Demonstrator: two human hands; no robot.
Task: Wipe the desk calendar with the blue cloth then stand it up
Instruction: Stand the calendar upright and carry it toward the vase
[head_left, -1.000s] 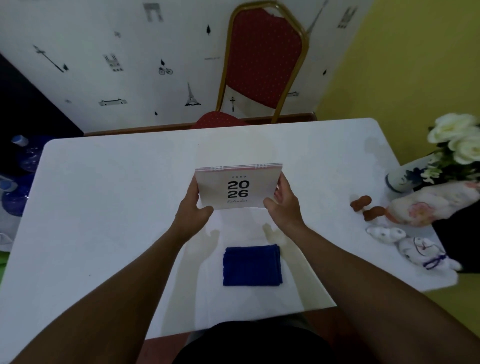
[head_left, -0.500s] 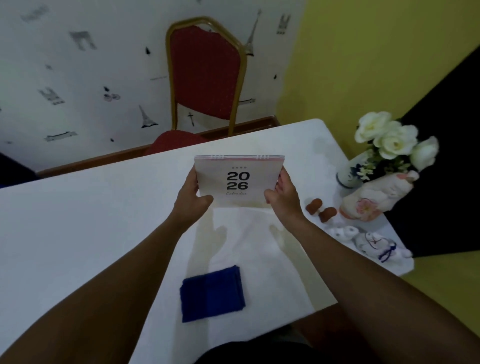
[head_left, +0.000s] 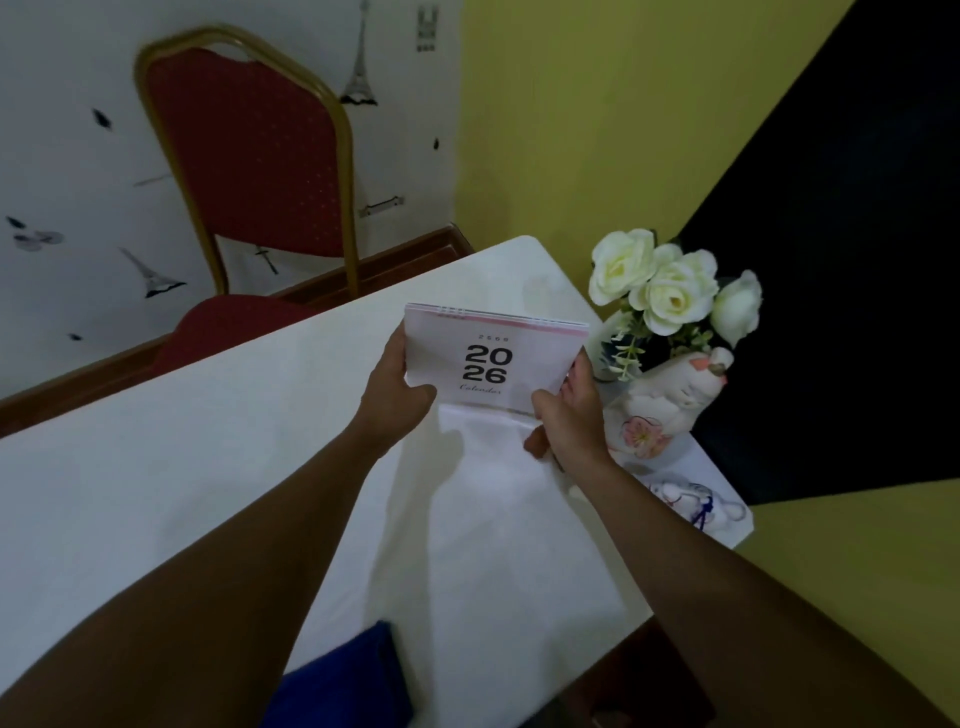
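The white desk calendar (head_left: 493, 358), with "2026" printed in black and a pink strip along its top, stands nearly upright over the white table (head_left: 208, 467), near the far right corner. My left hand (head_left: 397, 387) grips its left edge and my right hand (head_left: 569, 415) grips its lower right corner. The folded blue cloth (head_left: 348, 686) lies flat near the table's front edge, partly hidden behind my left forearm. I cannot tell if the calendar's base touches the table.
White flowers (head_left: 670, 286) in a vase and a white ceramic figure (head_left: 670, 400) stand right of the calendar, close to my right hand. Small white figurines (head_left: 691, 501) sit at the right edge. A red chair (head_left: 249, 166) stands behind the table.
The view has swung right and the calendar, still held in both hands, now sits closer to the flowers. The blue cloth has slid toward the bottom of the frame.
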